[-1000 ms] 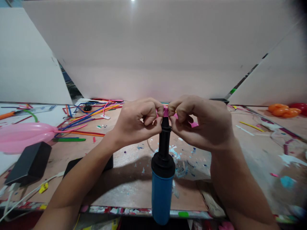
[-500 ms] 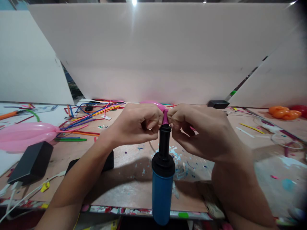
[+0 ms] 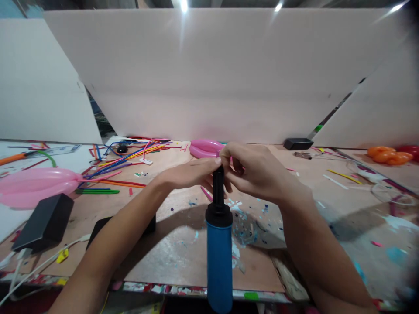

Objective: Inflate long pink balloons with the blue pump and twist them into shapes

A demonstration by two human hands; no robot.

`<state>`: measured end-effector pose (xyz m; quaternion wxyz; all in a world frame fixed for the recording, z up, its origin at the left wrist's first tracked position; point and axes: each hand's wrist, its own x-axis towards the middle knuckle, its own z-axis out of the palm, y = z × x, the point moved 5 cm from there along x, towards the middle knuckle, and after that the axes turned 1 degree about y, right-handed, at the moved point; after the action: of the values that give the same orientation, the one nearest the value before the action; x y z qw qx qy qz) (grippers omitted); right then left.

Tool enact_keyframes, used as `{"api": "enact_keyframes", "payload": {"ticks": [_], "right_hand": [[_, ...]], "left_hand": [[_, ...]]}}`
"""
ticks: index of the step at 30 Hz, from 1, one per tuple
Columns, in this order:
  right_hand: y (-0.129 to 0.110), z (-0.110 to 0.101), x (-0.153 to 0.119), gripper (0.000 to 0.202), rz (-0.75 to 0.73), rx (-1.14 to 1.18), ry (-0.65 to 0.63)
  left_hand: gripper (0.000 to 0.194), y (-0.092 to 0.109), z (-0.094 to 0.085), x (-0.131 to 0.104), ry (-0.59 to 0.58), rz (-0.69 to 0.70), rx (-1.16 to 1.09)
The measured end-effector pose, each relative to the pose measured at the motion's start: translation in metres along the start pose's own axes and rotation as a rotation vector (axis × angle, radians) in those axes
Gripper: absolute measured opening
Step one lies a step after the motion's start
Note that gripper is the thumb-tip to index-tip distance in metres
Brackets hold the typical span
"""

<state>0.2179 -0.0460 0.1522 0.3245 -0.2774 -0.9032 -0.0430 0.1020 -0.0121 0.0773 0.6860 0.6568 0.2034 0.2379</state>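
A hand pump with a blue barrel [image 3: 219, 266] and a black nozzle end [image 3: 218, 187] stands upright, low in the middle of the view. My left hand [image 3: 193, 172] reaches to the nozzle tip from the left, its thumb pressed there and its fingers partly hidden behind the nozzle. From the right, my right hand [image 3: 253, 170] pinches at the same tip with curled fingers. An inflated magenta balloon [image 3: 203, 148] shows just behind my hands, and its neck seems to run in between my fingers. A thin pink end [image 3: 206, 194] hangs below my left hand.
Uninflated long balloons [image 3: 127, 155] lie heaped at the left, near a pale pink inflated balloon [image 3: 39, 185] and a black box with cables [image 3: 42, 224]. Orange balloons [image 3: 388, 155] sit far right. White panels [image 3: 212, 74] stand behind the table.
My hands have gone from fists side by side above the nozzle to fingers gathered round its tip. The magenta balloon shows more, and the stretched neck over the nozzle is now hidden.
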Motion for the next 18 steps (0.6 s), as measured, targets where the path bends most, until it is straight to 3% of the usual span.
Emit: {"api": "enact_keyframes", "payload": {"ticks": [2, 4, 7, 9, 11, 12, 15, 18], "right_hand": [[0.017, 0.004, 0.001, 0.017, 0.084, 0.109, 0.006], [0.041, 0.011, 0.001, 0.026, 0.196, 0.291, 0.047], [0.076, 0.037, 0.001, 0.055, 0.408, 0.643, 0.055], [0.083, 0.068, 0.002, 0.058, 0.536, 0.905, -0.076], [0.076, 0.098, 0.004, 0.050, 0.617, 1.153, -0.198], [0.070, 0.110, 0.005, 0.046, 0.661, 1.265, -0.210], [0.048, 0.137, 0.006, 0.051, 0.869, 1.504, -0.195], [0.026, 0.149, 0.000, 0.057, 1.140, 1.658, -0.199]], "left_hand": [[0.051, -0.011, 0.006, 0.013, 0.016, 0.009, -0.225], [0.044, -0.010, 0.002, 0.022, 0.131, 0.044, -0.426], [0.024, 0.019, -0.034, 0.028, 0.431, 0.233, -0.584], [0.019, 0.046, -0.069, 0.027, 0.619, 0.432, -0.611], [0.021, 0.063, -0.099, 0.031, 0.721, 0.566, -0.643], [0.022, 0.065, -0.110, 0.036, 0.723, 0.559, -0.662], [0.025, 0.048, -0.130, 0.051, 0.712, 0.378, -0.718], [0.029, 0.023, -0.157, 0.045, 0.875, 0.273, -0.842]]}}
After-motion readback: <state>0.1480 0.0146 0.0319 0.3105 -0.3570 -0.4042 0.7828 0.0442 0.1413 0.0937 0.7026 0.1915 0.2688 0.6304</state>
